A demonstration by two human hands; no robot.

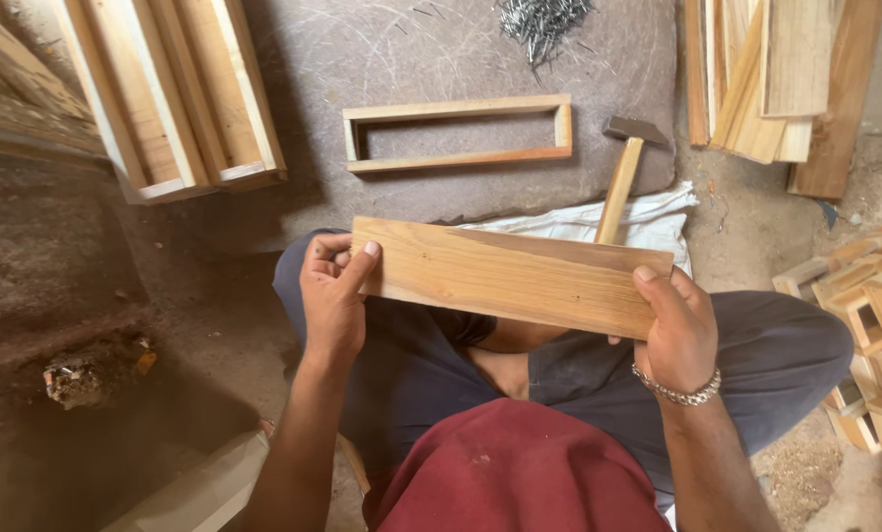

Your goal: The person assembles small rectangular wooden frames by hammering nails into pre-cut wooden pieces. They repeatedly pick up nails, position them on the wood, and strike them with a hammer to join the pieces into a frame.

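Both hands, left hand (334, 296) and right hand (675, 330), grip the wooden board (510, 274) spanning between them.

One hammer (626, 169), one flat board (512, 275), one open rectangular frame (457, 133), one nail pile (542, 22)

Left hand (334, 296) and right hand (679, 330) grip wooden board (510, 276) ends above lap; hammer (626, 169), rectangular wooden frame (457, 133) beyond.

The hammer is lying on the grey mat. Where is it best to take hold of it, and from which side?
Grip the hammer on its pale wooden handle, probably near the lower end beside the right hand. The dark head points away, so coming from the near side seems easiest. The plank covers the handle's end.
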